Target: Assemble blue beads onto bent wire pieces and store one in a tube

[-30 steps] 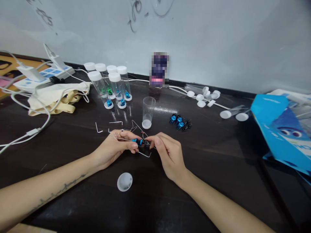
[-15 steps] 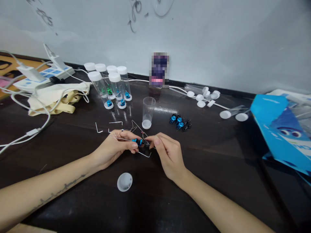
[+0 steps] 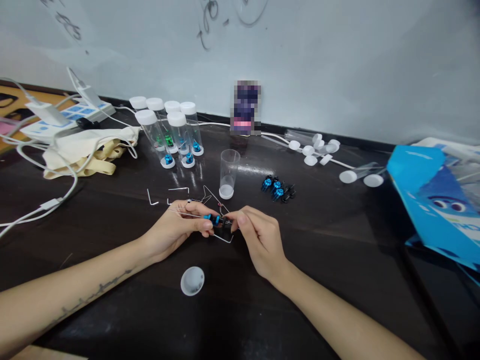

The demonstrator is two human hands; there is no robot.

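Head view, centre of frame: small blue-and-black metal part point(image 3: 215, 219) pinched between thumb and forefinger of left hand point(image 3: 176, 232), fingers closed tight on its blue end, thin bent steel wire point(image 3: 224, 239) jutting just below. Right hand point(image 3: 262, 240) closed in a fingertip pinch on the part's black end. By the look of it, mid-fitting of wire to part, fine work calling for a steady, small twist or push. Just above, open clear plastic tube point(image 3: 229, 172) upright on glossy dark table point(image 3: 337, 240); round white cap point(image 3: 192, 280) lower centre; capped tubes point(image 3: 176, 132) upper left; loose anodised pieces point(image 3: 278, 190) right of the tube.
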